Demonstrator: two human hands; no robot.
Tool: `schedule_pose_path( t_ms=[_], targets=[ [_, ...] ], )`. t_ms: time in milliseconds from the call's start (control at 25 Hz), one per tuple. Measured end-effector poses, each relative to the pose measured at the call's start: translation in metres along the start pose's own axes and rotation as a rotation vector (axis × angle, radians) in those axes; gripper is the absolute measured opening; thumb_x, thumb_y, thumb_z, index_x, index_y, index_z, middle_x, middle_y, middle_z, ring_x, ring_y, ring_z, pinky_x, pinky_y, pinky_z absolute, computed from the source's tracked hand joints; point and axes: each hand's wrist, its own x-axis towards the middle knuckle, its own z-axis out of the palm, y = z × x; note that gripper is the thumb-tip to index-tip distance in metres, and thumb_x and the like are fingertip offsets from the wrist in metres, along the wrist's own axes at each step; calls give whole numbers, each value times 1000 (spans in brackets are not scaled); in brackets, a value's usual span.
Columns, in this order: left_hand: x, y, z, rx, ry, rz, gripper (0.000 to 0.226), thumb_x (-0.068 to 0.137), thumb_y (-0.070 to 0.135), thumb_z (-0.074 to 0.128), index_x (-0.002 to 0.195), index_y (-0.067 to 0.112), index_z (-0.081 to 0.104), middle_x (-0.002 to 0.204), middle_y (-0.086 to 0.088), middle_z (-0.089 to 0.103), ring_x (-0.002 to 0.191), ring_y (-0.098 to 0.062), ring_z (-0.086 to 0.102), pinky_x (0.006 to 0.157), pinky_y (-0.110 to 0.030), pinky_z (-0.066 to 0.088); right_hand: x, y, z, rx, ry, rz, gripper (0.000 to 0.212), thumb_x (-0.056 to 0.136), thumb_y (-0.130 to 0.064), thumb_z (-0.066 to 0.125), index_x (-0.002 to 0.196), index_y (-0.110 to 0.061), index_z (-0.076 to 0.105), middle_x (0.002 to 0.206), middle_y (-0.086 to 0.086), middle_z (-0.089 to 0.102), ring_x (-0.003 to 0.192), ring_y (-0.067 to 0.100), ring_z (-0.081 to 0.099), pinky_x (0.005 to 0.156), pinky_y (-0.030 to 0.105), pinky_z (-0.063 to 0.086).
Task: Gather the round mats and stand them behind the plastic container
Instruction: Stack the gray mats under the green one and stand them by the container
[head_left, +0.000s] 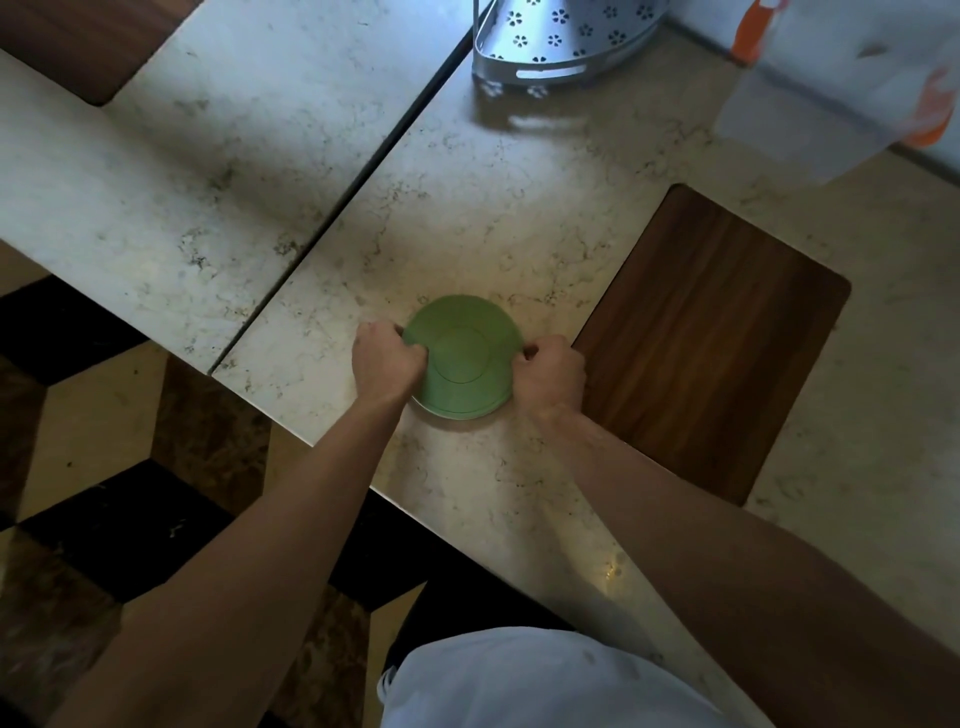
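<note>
Green round mats (462, 356) lie stacked flat on the marble counter (493, 208), near its front edge. At least two layers show at the lower rim. My left hand (387, 361) grips the stack's left edge and my right hand (553, 376) grips its right edge, fingers curled on both. A translucent plastic container (836, 88) with orange parts stands blurred at the far right back of the counter.
A perforated metal rack (556, 41) stands at the back centre. A dark wooden board inset (711, 338) lies just right of my right hand. A dark seam splits the counter from a second slab (156, 171) on the left. Patterned floor lies below left.
</note>
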Motion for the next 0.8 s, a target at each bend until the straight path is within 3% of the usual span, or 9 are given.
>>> schedule_pose_path(
  t_ms=[120,320,400,480,560,680,800],
  targets=[
    [2,0,-3,-85,-1,-53,9,68,2,60,70,4,69,71,-18,66,66,-28,60,68,-49,58,-3,-2,1,62,27,32,14,87,-13,62,86,-7,75,90,15,72,80,32,70,64,28,49],
    [5,0,-4,-129,23,-86,16,65,0,54,68,-3,70,64,-15,64,62,-28,57,56,-40,50,5,-4,1,124,-53,101,16,84,-13,65,93,-5,75,98,14,72,86,30,70,72,32,57],
    [4,-1,-5,-176,9,-107,15,68,3,56,70,4,71,67,-7,61,66,-24,57,59,-39,52,7,-6,1,124,-87,106,18,83,-15,64,93,-4,75,96,14,74,86,30,70,72,34,58],
    [5,-2,-9,-270,-24,-156,22,71,5,60,85,12,75,79,-3,67,79,-23,64,74,-36,57,8,-7,0,129,-93,113,24,82,-18,65,101,-5,72,99,12,73,90,29,69,76,34,58],
    [6,-4,-12,-374,-70,-210,28,72,3,63,98,9,74,89,-6,70,92,-26,67,87,-41,58,8,-6,-2,149,-105,117,27,81,-20,67,104,-6,70,99,9,71,88,26,68,74,29,55],
    [5,-2,-14,-400,-116,-200,23,73,2,63,92,11,73,90,-8,72,90,-27,69,86,-45,58,10,-1,-8,247,-143,132,19,80,-20,68,95,-10,75,91,6,75,83,22,71,68,28,57],
    [0,10,-14,-411,-130,-166,24,77,-3,63,75,20,68,82,-2,68,87,-23,67,79,-38,57,10,6,-17,308,-151,148,14,80,-22,70,89,-13,77,85,4,76,77,19,72,63,26,57]
  ],
)
